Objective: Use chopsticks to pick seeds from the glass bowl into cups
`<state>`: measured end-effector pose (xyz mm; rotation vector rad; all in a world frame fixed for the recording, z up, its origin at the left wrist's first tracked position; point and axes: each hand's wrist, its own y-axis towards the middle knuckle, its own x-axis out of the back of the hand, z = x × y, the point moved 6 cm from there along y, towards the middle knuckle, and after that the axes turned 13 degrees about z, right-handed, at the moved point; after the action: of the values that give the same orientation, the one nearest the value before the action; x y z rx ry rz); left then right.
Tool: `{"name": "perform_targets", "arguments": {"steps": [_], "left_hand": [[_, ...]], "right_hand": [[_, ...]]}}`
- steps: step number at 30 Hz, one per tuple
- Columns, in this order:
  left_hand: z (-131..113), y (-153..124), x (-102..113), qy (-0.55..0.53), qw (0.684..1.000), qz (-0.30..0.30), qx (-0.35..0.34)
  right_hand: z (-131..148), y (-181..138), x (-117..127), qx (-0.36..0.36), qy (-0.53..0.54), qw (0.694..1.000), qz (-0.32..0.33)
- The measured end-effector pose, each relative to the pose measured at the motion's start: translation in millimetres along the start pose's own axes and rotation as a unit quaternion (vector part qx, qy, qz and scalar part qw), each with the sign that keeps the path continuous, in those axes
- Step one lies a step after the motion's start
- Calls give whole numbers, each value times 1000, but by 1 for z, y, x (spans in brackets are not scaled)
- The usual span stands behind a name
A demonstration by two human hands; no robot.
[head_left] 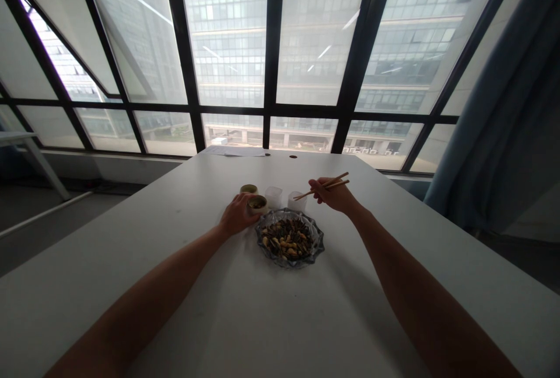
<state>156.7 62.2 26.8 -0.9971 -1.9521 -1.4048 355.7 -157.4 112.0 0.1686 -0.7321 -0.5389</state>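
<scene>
My left hand (237,214) is closed around a small round cup (257,204) with some dark bits inside, just left of the glass bowl. In my right hand (330,193) is a pair of wooden chopsticks (321,187), their tips over a small whitish translucent cup (297,201). A second translucent cup (273,196) stands to its left. Behind my left hand is another small cup, greenish inside (249,189). The scalloped glass bowl (321,244) holds a heap of what look like seeds and peanuts, nearer to me than the cups.
The white table (271,319) stretches to the windows. Papers (236,151) lie at its far edge, near two dark round spots, one of them a brown disc (293,157). A blue curtain (494,98) hangs at right. Another white table (17,137) stands at left.
</scene>
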Motion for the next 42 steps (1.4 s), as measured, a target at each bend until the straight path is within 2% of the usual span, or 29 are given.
{"name": "perform_targets", "arguments": {"steps": [5,12,19,23,26,29,32,36,42], "left_hand": [[0,0,0,1,1000,6,1],[2,0,-2,7,1000,8,4],[2,0,-2,9,1000,7,3],[4,0,-3,8,1000,5,3],[5,0,-4,7,1000,6,3],[7,0,-5,1,1000,3,5],[7,0,-6,-10,1000,0,-1],[7,0,-5,-29,999,-10,-16],[9,0,-7,-64,998,0,-16]], "right_hand": [[14,-5,3,23,-21,999,26],[17,-2,-9,45,-39,992,110],[32,-3,-12,92,-93,986,99],[42,-6,-6,104,-99,988,59],[46,-8,0,84,-60,994,28],[48,-10,3,44,-2,999,27],[51,-11,-3,23,29,996,79],[53,-12,-14,11,18,987,157],[49,-11,-17,6,-10,986,164]]}}
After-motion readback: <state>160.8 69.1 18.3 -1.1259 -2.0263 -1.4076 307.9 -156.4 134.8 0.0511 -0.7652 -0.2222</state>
